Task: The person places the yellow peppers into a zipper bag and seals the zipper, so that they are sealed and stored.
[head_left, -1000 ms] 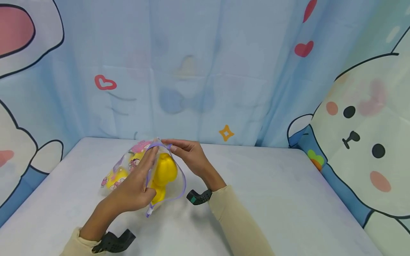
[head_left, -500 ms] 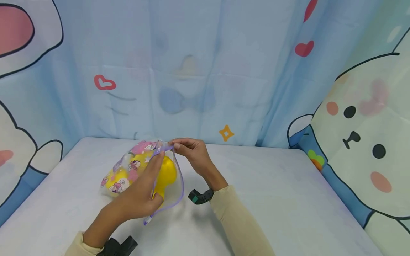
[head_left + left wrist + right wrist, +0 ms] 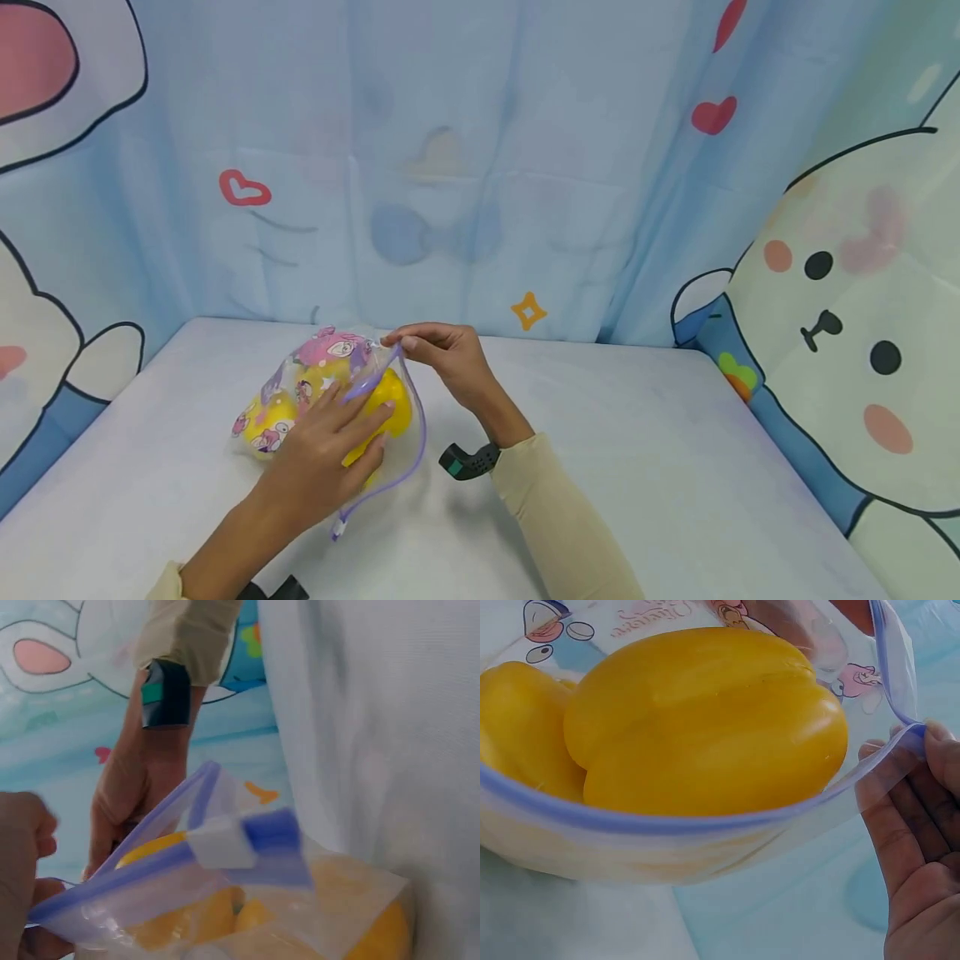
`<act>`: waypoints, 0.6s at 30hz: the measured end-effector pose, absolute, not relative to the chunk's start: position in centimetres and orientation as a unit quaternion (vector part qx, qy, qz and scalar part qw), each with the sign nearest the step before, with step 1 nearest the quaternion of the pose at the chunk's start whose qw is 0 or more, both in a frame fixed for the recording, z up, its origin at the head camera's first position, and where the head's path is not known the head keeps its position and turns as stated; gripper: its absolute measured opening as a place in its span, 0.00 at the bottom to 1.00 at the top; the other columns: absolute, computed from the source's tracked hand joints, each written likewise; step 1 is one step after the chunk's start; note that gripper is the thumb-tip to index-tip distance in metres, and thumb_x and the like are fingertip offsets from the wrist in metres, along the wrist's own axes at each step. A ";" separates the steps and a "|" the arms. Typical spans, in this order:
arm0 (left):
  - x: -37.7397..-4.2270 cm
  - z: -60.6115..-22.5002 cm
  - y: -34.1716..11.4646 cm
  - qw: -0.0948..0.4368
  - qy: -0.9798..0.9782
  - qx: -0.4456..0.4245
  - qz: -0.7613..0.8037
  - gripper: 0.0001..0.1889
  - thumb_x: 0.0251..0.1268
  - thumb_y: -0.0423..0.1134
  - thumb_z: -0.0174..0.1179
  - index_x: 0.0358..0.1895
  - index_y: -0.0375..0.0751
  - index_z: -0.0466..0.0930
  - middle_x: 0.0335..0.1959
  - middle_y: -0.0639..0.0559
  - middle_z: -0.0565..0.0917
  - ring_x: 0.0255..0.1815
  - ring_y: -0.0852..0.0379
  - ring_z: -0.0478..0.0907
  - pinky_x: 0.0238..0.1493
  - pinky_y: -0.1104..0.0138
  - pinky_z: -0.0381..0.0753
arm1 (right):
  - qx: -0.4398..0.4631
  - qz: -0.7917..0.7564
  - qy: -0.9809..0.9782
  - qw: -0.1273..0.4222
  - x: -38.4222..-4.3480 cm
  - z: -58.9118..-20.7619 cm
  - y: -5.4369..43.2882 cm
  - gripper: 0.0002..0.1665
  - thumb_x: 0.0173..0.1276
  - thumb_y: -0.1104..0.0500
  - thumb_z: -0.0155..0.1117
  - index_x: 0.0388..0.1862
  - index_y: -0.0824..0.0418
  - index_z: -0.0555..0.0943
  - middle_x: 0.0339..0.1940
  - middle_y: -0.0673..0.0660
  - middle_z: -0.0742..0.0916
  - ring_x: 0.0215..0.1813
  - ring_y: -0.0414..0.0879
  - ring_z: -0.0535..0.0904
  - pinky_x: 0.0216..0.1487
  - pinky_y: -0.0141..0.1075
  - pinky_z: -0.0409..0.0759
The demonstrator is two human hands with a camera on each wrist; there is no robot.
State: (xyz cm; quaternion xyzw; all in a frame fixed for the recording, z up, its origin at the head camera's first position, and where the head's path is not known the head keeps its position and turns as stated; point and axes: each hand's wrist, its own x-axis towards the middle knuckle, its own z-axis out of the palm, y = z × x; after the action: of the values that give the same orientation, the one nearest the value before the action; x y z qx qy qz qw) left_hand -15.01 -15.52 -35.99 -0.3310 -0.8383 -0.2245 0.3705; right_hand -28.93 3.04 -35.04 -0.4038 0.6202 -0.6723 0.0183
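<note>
A clear zipper bag with pink cartoon prints and a purple zip edge lies on its side on the table, its mouth gaping to the right. Inside are several yellow things; the nearest, a lobed yellow bell pepper, shows at the mouth in the right wrist view. My right hand pinches the far corner of the zip edge between thumb and fingers. My left hand touches the near side of the bag, fingers spread over the mouth and pepper. A white zip slider sits at the near corner in the left wrist view.
The white table extends to the right of the bag. Behind it hangs a light blue curtain with cartoon animals, hearts and a star. Black wrist devices are strapped at both sleeves.
My left hand has let go of the mouth's edge and spread its fingers over the opening. The near corner of the zip has sunk slightly lower and left; my right hand keeps its pinch.
</note>
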 end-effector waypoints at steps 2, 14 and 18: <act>-14.8 -35.9 -15.4 0.409 -0.823 -0.328 -0.218 0.26 0.75 0.52 0.43 0.49 0.34 0.86 0.50 0.40 0.84 0.53 0.41 0.81 0.57 0.43 0.71 | -0.400 -0.670 0.625 0.015 -28.9 -35.0 3.0 0.13 0.72 0.65 0.56 0.47 0.72 0.83 0.47 0.59 0.87 0.54 0.55 0.81 0.57 0.47 0.78; -13.0 -38.9 -16.6 0.251 -0.866 -0.382 -0.201 0.66 0.51 0.69 0.62 0.74 0.25 0.31 0.75 0.27 0.34 0.76 0.34 0.34 0.74 0.54 0.30 | -0.363 -0.712 0.601 0.011 -29.5 -35.5 3.6 0.14 0.70 0.61 0.61 0.47 0.72 0.83 0.45 0.60 0.87 0.52 0.55 0.82 0.56 0.47 0.78; -12.8 -39.9 -18.0 0.203 -0.886 -0.383 -0.165 0.76 0.36 0.62 0.76 0.72 0.25 0.25 0.75 0.27 0.30 0.75 0.33 0.28 0.73 0.50 0.24 | -0.361 -0.722 0.590 0.013 -29.6 -35.8 3.6 0.15 0.69 0.61 0.61 0.46 0.73 0.83 0.44 0.60 0.87 0.52 0.56 0.82 0.56 0.47 0.78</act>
State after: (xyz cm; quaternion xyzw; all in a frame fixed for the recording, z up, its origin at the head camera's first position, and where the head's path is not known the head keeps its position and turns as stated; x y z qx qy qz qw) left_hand -12.76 -17.99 -39.94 -0.3834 -0.8857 -0.1651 0.2032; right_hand -29.56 3.65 -35.77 -0.3611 0.5897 -0.7223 0.0130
